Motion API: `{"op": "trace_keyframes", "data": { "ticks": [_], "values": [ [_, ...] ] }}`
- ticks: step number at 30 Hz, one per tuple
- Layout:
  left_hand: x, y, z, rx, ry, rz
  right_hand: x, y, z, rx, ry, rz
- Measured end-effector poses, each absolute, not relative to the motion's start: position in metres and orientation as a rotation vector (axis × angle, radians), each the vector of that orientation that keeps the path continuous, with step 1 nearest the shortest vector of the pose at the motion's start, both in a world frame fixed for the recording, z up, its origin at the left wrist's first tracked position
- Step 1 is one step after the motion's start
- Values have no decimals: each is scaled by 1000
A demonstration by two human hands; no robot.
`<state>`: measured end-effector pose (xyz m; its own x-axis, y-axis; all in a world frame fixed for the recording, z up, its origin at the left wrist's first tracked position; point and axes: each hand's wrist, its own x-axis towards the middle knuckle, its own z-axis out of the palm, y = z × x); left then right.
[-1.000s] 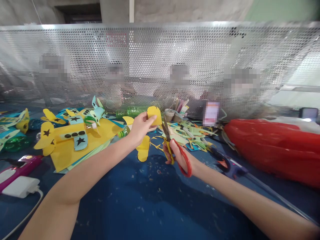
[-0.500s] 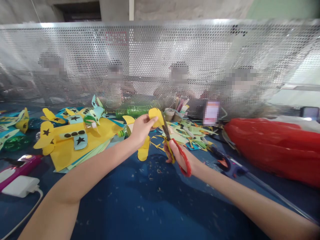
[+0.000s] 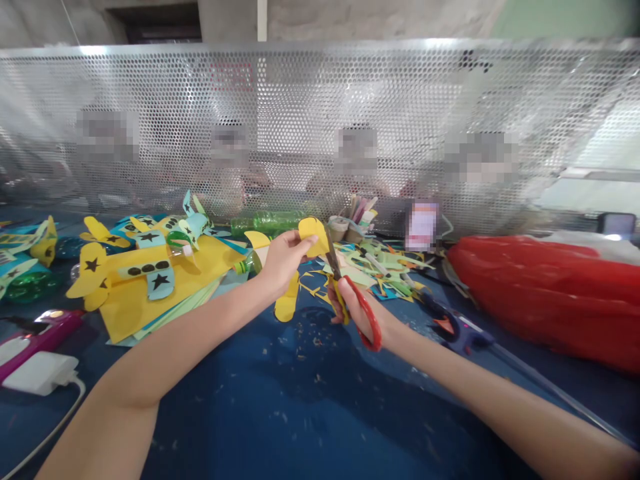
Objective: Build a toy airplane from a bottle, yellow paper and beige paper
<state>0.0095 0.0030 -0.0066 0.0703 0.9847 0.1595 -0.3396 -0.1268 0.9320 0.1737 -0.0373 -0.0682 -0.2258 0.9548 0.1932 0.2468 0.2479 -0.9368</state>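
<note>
Between the fingers of my left hand (image 3: 285,260) is a small yellow paper piece (image 3: 313,235) with a rounded end. My right hand (image 3: 353,303) grips scissors (image 3: 367,320) with red and yellow handles. Their blades point up and lie against the right edge of the paper. Below my left hand lies another yellow paper cutout (image 3: 287,303) with a rounded end. A green-capped bottle neck (image 3: 245,265) shows beside my left wrist. Left of it stands a paper-covered toy plane (image 3: 143,267) with black stars, over yellow paper sheets (image 3: 117,313).
Paper scraps (image 3: 395,267) are heaped behind my right hand. A glue gun (image 3: 463,333) and a red plastic bag (image 3: 545,293) lie at right. A purple power strip (image 3: 45,343) with a white charger (image 3: 43,372) is at left. Behind a perforated metal panel (image 3: 310,100) sit several people.
Both hands stay in nearly the same place. The yellow paper has shifted very slightly right against the scissor blades.
</note>
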Motion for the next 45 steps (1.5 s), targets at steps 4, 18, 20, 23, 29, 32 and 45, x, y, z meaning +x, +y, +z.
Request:
{"op": "trace_keyframes", "data": {
  "ticks": [4, 18, 20, 23, 29, 32, 45],
  "values": [
    [10, 3, -7, 1095, 811, 1387, 172, -39, -65, -1301, -1743, 996],
    [10, 2, -7, 1100, 805, 1376, 169, -43, -57, -1293, -1755, 1004],
    [10, 2, -8, 1094, 802, 1375, 168, -44, -56, -1284, -1759, 991],
    [10, 3, -9, 1091, 794, 1375, 170, -44, -57, -1285, -1762, 982],
    [11, 5, -10, 1074, 775, 1374, 171, -45, -58, -1277, -1763, 945],
    [11, 5, -11, 1062, 768, 1371, 170, -46, -58, -1268, -1753, 920],
    [10, 6, -12, 1036, 737, 1349, 169, -48, -55, -1227, -1738, 847]
  ]
}}
